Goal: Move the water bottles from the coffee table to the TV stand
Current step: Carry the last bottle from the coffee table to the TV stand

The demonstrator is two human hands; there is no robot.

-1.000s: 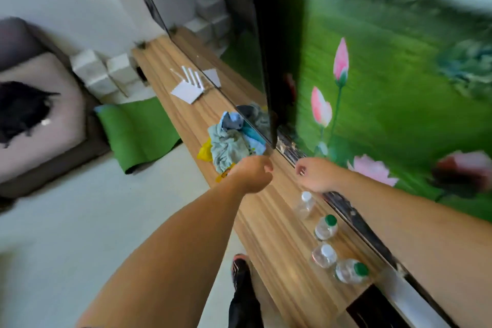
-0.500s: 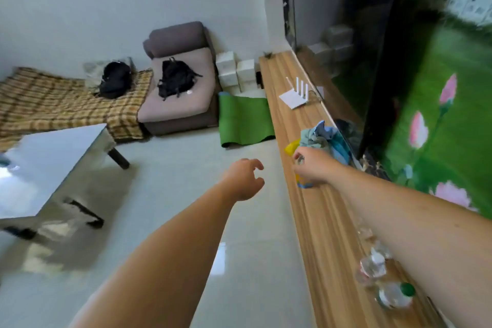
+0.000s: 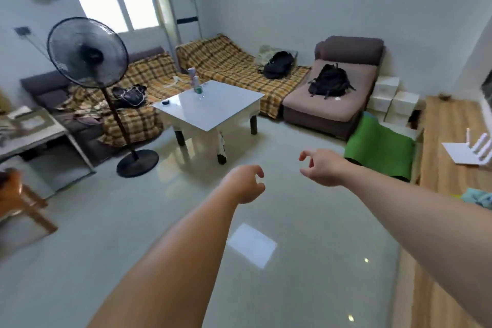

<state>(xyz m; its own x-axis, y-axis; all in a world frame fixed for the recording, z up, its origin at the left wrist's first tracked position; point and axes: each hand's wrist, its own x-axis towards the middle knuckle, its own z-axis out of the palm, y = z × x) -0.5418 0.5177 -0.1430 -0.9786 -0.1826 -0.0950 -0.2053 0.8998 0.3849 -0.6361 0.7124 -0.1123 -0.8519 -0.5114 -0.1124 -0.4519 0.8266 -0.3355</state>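
A white coffee table (image 3: 213, 117) stands in the middle of the room, well ahead of both hands. Two water bottles (image 3: 196, 84) with green labels stand close together at its far edge, blurred. The wooden TV stand (image 3: 447, 141) runs along the right edge of the view. My left hand (image 3: 246, 184) and my right hand (image 3: 320, 166) hang over the bare floor, both empty with fingers loosely curled and apart. The bottles set on the TV stand are out of view.
A black standing fan (image 3: 87, 53) stands left of the coffee table. Plaid-covered sofas (image 3: 226, 61) line the back wall, with black backpacks (image 3: 330, 80). A green mat (image 3: 380, 152) lies by the TV stand, and a white router (image 3: 468, 150) sits on it. A small dark object (image 3: 165, 102) lies on the table.
The view has swung left from the TV stand to the room and the coffee table. Both hands have left the stand and now hang empty over the floor.
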